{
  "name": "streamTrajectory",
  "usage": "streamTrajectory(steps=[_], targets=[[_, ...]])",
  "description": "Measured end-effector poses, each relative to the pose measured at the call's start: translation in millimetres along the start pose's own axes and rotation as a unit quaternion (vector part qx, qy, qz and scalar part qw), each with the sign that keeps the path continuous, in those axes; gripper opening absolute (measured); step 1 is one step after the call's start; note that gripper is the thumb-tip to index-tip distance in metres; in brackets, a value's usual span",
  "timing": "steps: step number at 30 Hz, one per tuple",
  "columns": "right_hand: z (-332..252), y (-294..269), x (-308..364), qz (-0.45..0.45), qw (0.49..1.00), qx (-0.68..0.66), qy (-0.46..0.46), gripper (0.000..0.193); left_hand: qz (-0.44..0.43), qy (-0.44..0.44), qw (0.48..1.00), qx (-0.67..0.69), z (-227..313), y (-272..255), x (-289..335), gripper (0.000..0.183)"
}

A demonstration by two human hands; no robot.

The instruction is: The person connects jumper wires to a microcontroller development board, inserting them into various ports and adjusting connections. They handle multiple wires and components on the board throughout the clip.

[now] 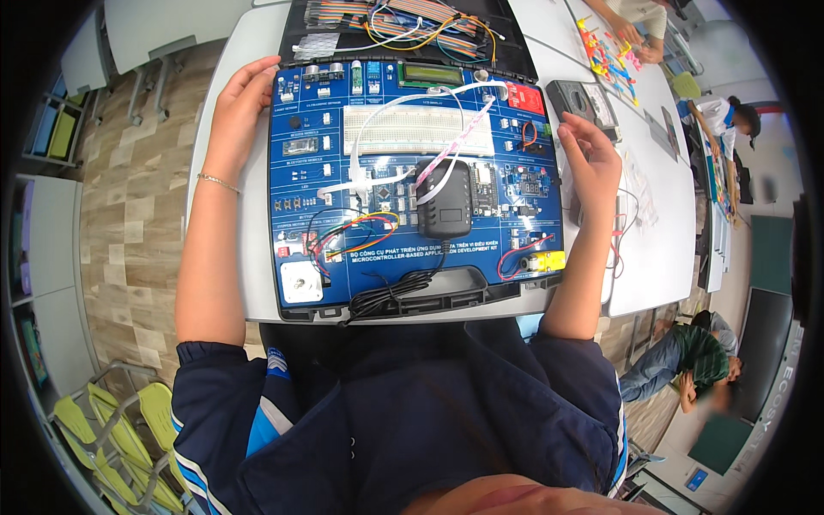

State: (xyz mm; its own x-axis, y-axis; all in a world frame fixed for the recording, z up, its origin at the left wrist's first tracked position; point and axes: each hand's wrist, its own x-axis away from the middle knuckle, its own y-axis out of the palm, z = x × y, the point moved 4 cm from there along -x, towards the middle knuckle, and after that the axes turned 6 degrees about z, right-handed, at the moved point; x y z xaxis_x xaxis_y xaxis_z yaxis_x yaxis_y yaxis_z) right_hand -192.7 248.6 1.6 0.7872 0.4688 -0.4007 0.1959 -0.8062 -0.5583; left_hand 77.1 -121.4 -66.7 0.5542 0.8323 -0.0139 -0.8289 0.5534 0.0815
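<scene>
In front of me lies an open black case holding a blue microcontroller kit board (pixel 360 280). My left hand (pixel 245 96) is at its far left corner, fingers stretched out along the case edge. Beside the right edge is my right hand (pixel 592 154), thumb and fingers apart, nothing in it. A black power adapter (pixel 450 216) rests on the board, its black cord (pixel 390 290) bundled at the near edge. A white cable and a pink-and-white strip (pixel 455 151) cross the white breadboard (pixel 365 142). Coloured wires (pixel 365 221) lie near the stepper motor (pixel 300 283); a yellow motor (pixel 547 261) sits near right.
The open lid (pixel 300 47) behind the board holds ribbon wires (pixel 442 21). A dark meter-like device (pixel 577 101) lies on the white table (pixel 635 257) to the right. Another person's hand (pixel 625 33) is near colourful parts (pixel 611 69). Green chairs (pixel 107 429) stand at lower left.
</scene>
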Motion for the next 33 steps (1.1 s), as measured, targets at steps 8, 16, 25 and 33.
streamTrajectory(steps=[8, 16, 25, 33], targets=[[15, 24, -60, -0.057, 0.997, -0.037, 0.041, 0.028, -0.006, -0.002, 1.0, 0.009, -3, -2, -4, 0.033], [-17, 98, -151, -0.152, 0.944, 0.261, -0.131, 0.037, -0.015, 0.008, 1.0, -0.003, -2, -2, -5, 0.031], [16, 133, -167, -0.085, 0.95, 0.275, -0.12, 0.022, -0.004, 0.026, 0.999, -0.029, 2, -2, 0, 0.032], [13, 88, -180, 0.028, 0.997, -0.042, 0.062, 0.027, 0.0, 0.027, 0.999, -0.031, -1, 0, -2, 0.032]])
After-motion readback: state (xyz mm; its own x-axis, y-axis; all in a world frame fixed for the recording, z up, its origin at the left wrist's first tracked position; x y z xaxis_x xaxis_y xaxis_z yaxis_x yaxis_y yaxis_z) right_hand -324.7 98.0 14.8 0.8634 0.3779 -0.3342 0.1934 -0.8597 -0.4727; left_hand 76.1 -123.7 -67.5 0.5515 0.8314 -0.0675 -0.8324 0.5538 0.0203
